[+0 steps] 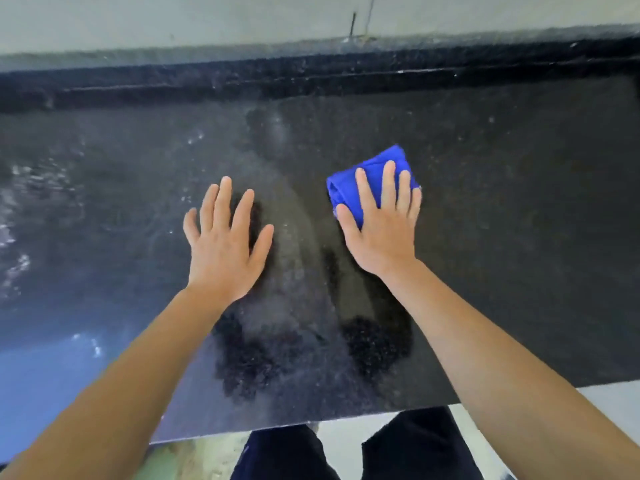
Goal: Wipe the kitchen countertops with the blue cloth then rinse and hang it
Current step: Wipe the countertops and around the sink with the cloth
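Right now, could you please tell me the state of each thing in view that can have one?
Folded blue microfibre cloth: bunched, flat on the counter, pressed under the right hand.
Dark speckled stone countertop: wet-looking streaks and droplets towards the left, duller on the right.
Right hand: fingers spread, palm down on the cloth, no closed grip.
Left hand: open, fingers spread, over the bare counter; contact unclear.

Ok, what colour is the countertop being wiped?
Black with fine pale speckles, seen in the head view: the countertop under the blue cloth.

Pale wall (173,19) — light floor (616,403)
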